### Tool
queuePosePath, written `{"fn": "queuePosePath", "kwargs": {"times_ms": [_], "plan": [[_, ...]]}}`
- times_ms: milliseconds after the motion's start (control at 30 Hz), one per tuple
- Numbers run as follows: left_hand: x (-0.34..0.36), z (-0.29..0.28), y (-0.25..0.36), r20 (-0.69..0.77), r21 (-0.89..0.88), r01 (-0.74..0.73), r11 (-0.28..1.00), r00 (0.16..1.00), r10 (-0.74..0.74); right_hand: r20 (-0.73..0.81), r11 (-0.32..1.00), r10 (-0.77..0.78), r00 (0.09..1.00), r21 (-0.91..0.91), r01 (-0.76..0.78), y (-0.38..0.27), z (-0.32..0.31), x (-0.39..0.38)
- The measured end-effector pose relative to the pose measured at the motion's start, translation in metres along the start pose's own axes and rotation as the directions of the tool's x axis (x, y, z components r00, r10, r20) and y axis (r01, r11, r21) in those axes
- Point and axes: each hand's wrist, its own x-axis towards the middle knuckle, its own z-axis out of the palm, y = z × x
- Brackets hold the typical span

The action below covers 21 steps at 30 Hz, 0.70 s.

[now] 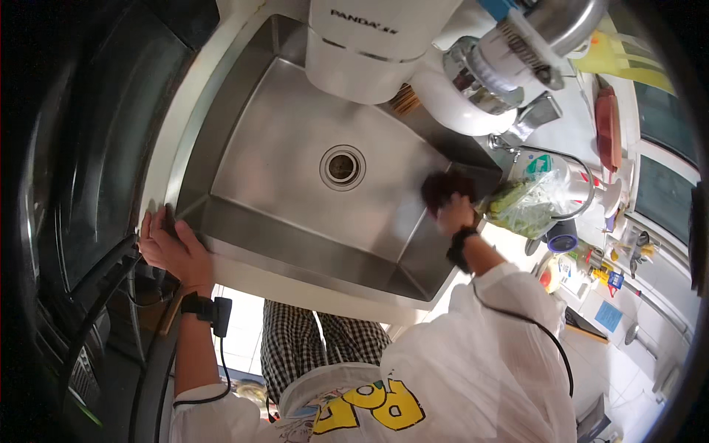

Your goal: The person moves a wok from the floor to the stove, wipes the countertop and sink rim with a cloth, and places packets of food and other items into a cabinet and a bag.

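My right hand point(456, 215) is closed on a dark maroon rag point(445, 190), blurred by motion, at the right wall of the steel sink point(295, 140). Whether it is cloth or a scrubbing pad is hard to make out. The sink's basin holds a round drain point(343, 167) in its floor. At the near left corner, my left hand point(173, 247) lies on the sink's pale rim with its fingers apart, holding nothing. Both wrists wear black straps with cables.
A white cylindrical appliance point(369, 59) overhangs the sink's far side. Beside it are a chrome-and-white faucet fixture point(487, 70) and a bundle of thin sticks point(405, 100). A plastic bag of greens point(521, 203) sits right of the sink. A dark glossy surface point(111, 125) stands left.
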Motion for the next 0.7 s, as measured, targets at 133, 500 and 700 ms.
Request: {"fn": "queuePosePath", "kwargs": {"times_ms": [133, 500, 700], "plan": [[-0.005, -0.003, -0.005, 0.006, 0.004, 0.050, 0.999, 0.999, -0.050, 0.313, 0.852, -0.484, 0.817, -0.046, 0.522, -0.072, 0.000, -0.111], [-0.005, -0.001, -0.001, 0.062, 0.007, 0.079, 0.997, 0.995, -0.079, -0.192, 0.970, -0.228, 0.954, -0.131, 0.206, 0.021, -0.022, -0.028], [-0.007, 0.003, -0.011, 0.036, -0.001, 0.093, 0.996, 0.995, -0.093, -0.110, 0.895, -0.431, 0.896, 0.076, 0.439, -0.033, -0.007, -0.146]]}}
